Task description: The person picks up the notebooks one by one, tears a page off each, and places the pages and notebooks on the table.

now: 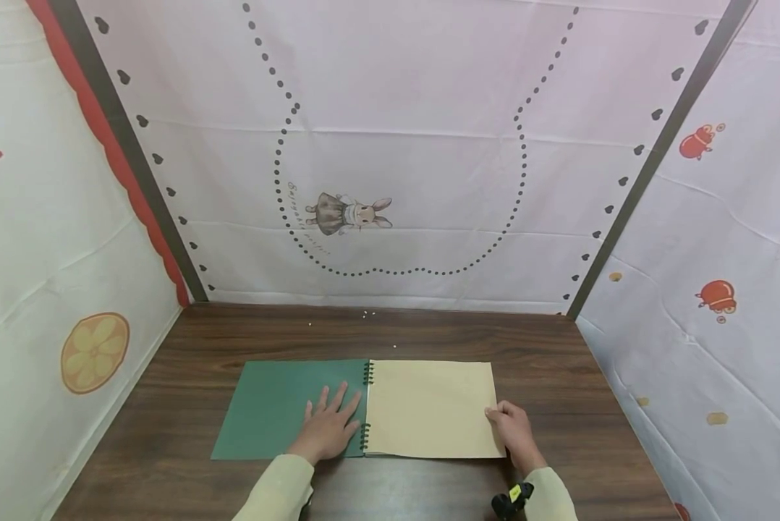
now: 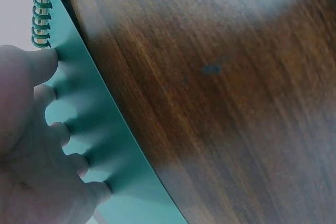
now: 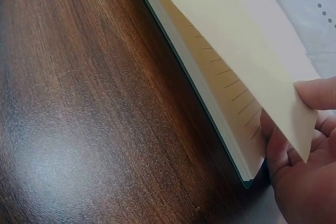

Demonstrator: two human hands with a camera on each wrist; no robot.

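A spiral notebook lies spread on the table, its green cover point(image 1: 273, 405) to the left and a blank cream page point(image 1: 429, 405) to the right of the dark coil binding point(image 2: 41, 22). Fingers spread, my left hand point(image 1: 328, 430) presses on the green cover close to the coil. At the outer right edge, my right hand point(image 1: 515, 432) pinches the cream page point(image 3: 247, 51) between thumb and fingers. That page's edge is lifted in the right wrist view, and a lined sheet point(image 3: 231, 87) shows beneath it.
Dark wood-grain table point(image 1: 598, 434) surrounds the notebook. Printed white cloth walls point(image 1: 416, 181) stand at the back and both sides. A few tiny white specks point(image 1: 369, 313) dot the table's far part. A black device with a yellow label point(image 1: 514, 499) sits at the right wrist.
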